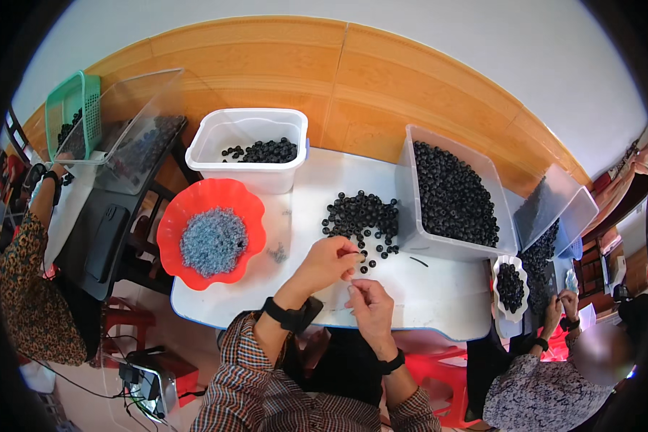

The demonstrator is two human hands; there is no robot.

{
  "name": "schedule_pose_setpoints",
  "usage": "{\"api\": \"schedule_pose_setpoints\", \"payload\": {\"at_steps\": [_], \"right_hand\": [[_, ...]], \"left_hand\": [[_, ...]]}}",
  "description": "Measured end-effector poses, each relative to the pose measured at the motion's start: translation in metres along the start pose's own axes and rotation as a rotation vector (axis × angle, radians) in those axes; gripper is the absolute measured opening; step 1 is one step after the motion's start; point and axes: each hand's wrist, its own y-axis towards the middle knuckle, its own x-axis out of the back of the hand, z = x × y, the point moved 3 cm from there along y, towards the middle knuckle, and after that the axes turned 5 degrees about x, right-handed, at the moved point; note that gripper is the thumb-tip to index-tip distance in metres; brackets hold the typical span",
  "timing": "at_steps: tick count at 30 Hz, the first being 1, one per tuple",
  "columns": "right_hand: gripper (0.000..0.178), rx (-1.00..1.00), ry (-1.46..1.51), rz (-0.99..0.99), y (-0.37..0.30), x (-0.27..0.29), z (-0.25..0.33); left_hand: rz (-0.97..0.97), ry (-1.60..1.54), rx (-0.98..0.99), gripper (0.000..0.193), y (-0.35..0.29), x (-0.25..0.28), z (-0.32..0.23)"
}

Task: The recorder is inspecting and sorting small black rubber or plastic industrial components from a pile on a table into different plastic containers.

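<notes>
Above the near part of the white table, my left hand is closed with thumb and fingertips pinched together. Just below and to its right is my right hand, its thumb and forefinger also pressed together. Whatever small thing either pinch holds is too small to make out. A loose heap of round black beads lies right beyond my hands, with a few strays close to the left fingertips. To the left stands a red scalloped bowl holding many small, clear bluish pieces.
At the back left is a white tub with black beads; a translucent bin full of them stands right. Beyond it a small white dish holds more. A co-worker's hands work at far right; another patterned sleeve shows at left.
</notes>
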Motion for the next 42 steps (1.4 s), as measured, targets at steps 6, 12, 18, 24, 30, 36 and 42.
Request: {"api": "schedule_pose_setpoints", "payload": {"at_steps": [6, 12, 18, 24, 30, 36, 42], "right_hand": [[0.023, -0.029, 0.272, -0.062, 0.001, -0.003, 0.009], [0.020, 0.006, 0.308, -0.026, -0.001, -0.010, 0.011], [0.013, 0.059, 0.266, -0.015, -0.009, -0.014, 0.003], [0.009, -0.039, 0.299, 0.013, -0.010, -0.012, 0.006], [0.010, -0.063, 0.401, 0.060, -0.009, -0.016, 0.022], [0.011, -0.028, 0.431, 0.098, -0.007, -0.016, 0.019], [0.013, -0.016, 0.359, 0.123, -0.005, -0.014, 0.012]], "left_hand": [[0.192, -0.811, 0.296, 0.022, -0.029, 0.003, 0.011], [-0.002, -0.782, 0.254, 0.020, -0.057, -0.008, 0.022], [-0.119, -0.819, 0.220, 0.017, -0.078, -0.021, 0.034], [-0.131, -0.798, 0.166, 0.017, -0.082, -0.017, 0.031], [-0.157, -0.823, 0.174, 0.018, -0.083, -0.012, 0.035], [-0.137, -0.781, 0.202, 0.019, -0.086, -0.010, 0.033], [-0.114, -0.750, 0.227, 0.018, -0.087, -0.008, 0.032]]}}
